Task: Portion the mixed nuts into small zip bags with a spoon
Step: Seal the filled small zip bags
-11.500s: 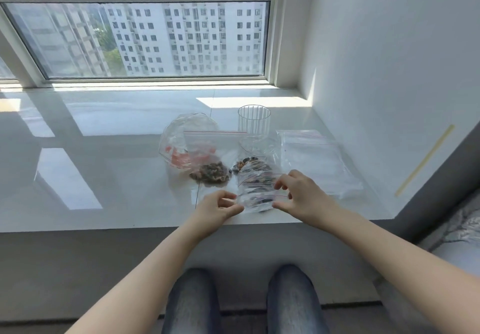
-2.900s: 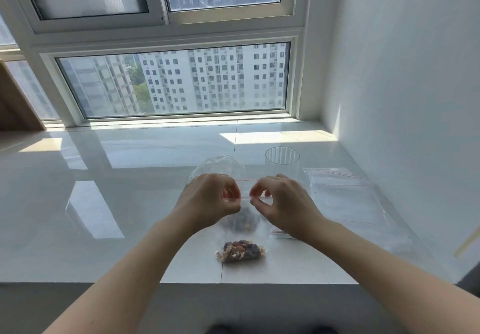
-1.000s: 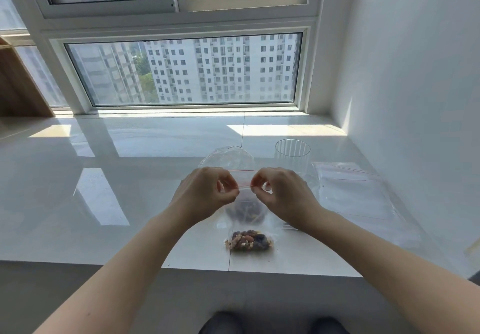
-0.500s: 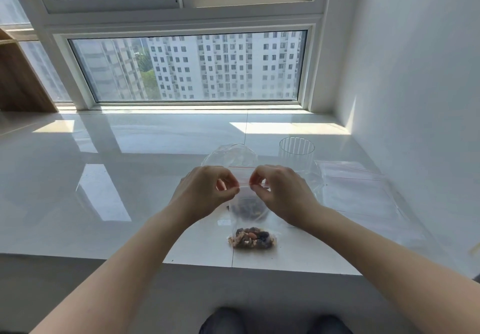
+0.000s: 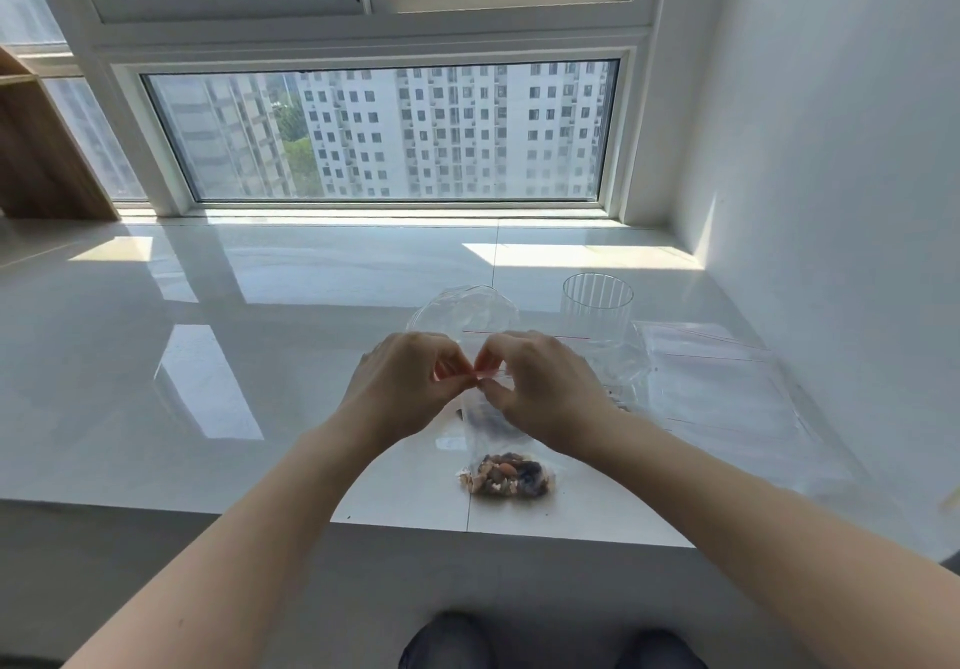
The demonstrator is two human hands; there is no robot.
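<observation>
Head cam: left hand [image 5: 410, 387] & right hand [image 5: 540, 393] both pinched the red zip strip of a small zip bag [image 5: 493, 434] held upright, mixed nuts [image 5: 506, 476] sagging in its bottom near the front edge of the sill [image 5: 260, 408]. Looked like the sealing step; next, press along the strip w/ even pressure, then set it aside. Behind sat a clear cup [image 5: 597, 302], a crumpled big bag [image 5: 462, 309] & flat spare bags [image 5: 717, 387] toward the right wall — nothing blocking; no spoon seen.
</observation>
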